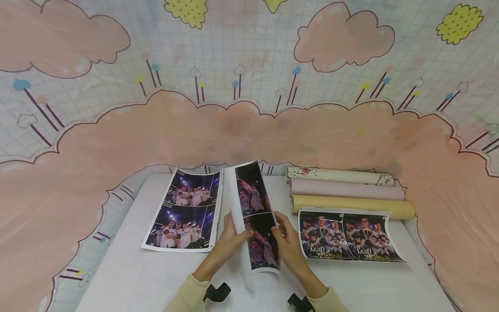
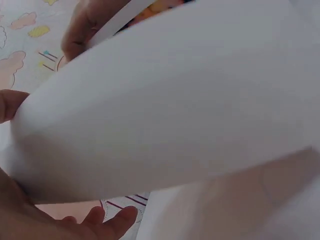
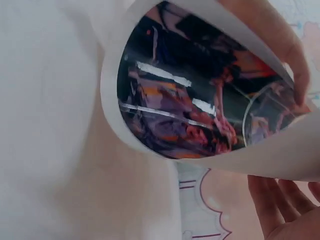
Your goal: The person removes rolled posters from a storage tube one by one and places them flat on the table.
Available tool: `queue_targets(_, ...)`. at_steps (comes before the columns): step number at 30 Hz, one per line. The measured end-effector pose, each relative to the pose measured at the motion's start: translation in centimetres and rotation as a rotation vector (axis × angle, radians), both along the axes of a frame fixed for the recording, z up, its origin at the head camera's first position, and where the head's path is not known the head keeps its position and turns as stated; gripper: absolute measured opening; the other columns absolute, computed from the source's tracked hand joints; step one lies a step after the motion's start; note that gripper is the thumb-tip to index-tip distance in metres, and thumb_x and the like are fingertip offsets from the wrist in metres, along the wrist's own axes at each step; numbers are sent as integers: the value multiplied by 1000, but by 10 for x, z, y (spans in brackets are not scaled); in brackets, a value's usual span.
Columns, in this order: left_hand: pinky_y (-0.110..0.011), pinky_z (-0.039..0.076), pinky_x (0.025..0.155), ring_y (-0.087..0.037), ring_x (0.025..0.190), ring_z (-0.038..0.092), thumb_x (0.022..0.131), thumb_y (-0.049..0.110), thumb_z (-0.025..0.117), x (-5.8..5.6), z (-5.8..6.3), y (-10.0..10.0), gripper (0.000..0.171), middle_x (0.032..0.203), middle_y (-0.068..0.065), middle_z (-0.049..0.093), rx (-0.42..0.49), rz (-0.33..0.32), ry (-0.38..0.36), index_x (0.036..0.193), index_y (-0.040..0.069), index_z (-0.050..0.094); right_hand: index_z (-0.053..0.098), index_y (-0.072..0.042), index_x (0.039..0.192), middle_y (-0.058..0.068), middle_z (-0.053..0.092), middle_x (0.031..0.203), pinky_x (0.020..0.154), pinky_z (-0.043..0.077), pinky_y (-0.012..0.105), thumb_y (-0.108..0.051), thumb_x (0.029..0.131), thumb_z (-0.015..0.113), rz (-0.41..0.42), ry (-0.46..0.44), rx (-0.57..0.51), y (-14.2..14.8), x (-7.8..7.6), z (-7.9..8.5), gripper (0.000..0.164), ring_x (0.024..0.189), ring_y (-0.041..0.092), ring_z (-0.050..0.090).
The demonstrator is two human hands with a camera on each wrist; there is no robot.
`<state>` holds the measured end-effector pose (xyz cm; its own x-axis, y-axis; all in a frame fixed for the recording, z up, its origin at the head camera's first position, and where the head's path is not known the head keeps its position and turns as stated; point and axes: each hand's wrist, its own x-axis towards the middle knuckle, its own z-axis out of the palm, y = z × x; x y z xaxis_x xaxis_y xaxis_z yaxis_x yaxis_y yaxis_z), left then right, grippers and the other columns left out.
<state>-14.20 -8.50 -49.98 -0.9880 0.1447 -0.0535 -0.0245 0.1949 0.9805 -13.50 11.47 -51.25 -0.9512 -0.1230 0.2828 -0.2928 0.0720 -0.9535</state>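
A glossy printed photo sheet [image 1: 262,242], with two dark pictures one above the other, is held up over the middle of the table by both hands. Its left part curls over, showing the white back [image 2: 160,110]. My left hand [image 1: 225,243] pinches the curled left side, thumb in front. My right hand [image 1: 289,242] grips the right edge, thumb on the printed face. In the right wrist view the print [image 3: 190,100] bows into a curve. The fingers behind the paper are partly hidden in the head view.
Left on the white table [image 1: 117,268] lies a sheet with two group photos [image 1: 191,212]. At right a poster print [image 1: 347,236] lies with its right end curling, in front of yellow [image 1: 351,206], pink [image 1: 343,189] and floral rolls [image 1: 339,175]. A patterned cloth [image 1: 234,125] hangs behind.
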Motion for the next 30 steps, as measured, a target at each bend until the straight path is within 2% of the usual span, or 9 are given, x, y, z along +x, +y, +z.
queue_targets(4, -61, 20, 114, -38, 139, 22, 84, 25, 66, -2, 0, -6, 99, 155, -18, 10, 35, -7, 21, 157, 14, 0, 46, -1, 140, 26, 57, 133, 87, 54, 21, -11, 104, 45, -23, -59, -61, 6, -3, 2, 37, 109, 13, 64)
queue_targets(7, -62, 17, 116, -39, 143, 18, 88, 22, 62, -2, 1, -10, 92, 157, -19, 10, 75, 9, 33, 156, 12, 2, 43, -2, 142, 25, 56, 134, 88, 53, 19, -13, 105, 43, -45, -112, -94, 10, -3, 3, 39, 109, 11, 64)
queue_targets(10, -57, 32, 110, -39, 137, 28, 92, 19, 60, -2, 1, -14, 81, 151, -21, 20, 72, 55, 36, 154, 8, 9, 42, -3, 144, 25, 56, 134, 85, 55, 20, -14, 105, 43, -67, -152, -120, 13, -2, 3, 40, 104, 5, 64)
queue_targets(13, -40, 46, 94, -31, 119, 43, 93, 17, 60, -1, 2, -17, 67, 136, -18, 37, 41, 132, 52, 148, 7, 24, 44, -5, 142, 24, 56, 132, 82, 56, 22, -15, 105, 43, -85, -174, -155, 15, -2, 3, 38, 99, 6, 66)
queue_targets(18, -21, 49, 81, -15, 104, 59, 97, 11, 57, -3, 2, -25, 41, 126, -18, 56, 74, 228, 78, 134, 4, 43, 46, -3, 140, 25, 55, 131, 81, 57, 23, -11, 104, 43, -119, -133, -168, 20, -3, 6, 36, 99, 6, 67)
queue_targets(19, -21, 52, 76, -16, 96, 63, 97, 10, 56, -4, 1, -27, 37, 124, -20, 58, 105, 223, 78, 132, 3, 44, 46, -3, 140, 25, 56, 130, 82, 57, 23, -10, 104, 43, -124, -129, -168, 22, -3, 6, 36, 99, 5, 67)
queue_targets(22, -21, 54, 76, -11, 93, 66, 99, 9, 54, -5, -1, -33, 34, 127, -21, 59, 161, 209, 62, 132, 1, 46, 47, -4, 139, 23, 60, 128, 81, 57, 22, -10, 104, 42, -140, -130, -164, 27, -5, 6, 35, 99, 6, 68)
queue_targets(27, -24, 52, 82, -8, 96, 61, 104, 17, 46, -5, -6, -41, 39, 124, -15, 60, 236, 187, -30, 140, 2, 46, 53, -4, 133, 20, 67, 113, 78, 55, 19, -14, 104, 48, -203, -136, -95, 37, -8, 3, 32, 91, 2, 66)
queue_targets(30, -25, 52, 80, -10, 93, 60, 105, 19, 44, -5, -6, -44, 41, 116, -12, 60, 267, 180, -59, 141, 1, 46, 53, -3, 133, 21, 67, 111, 80, 53, 17, -13, 102, 51, -228, -114, -32, 44, -10, 1, 33, 91, 2, 64)
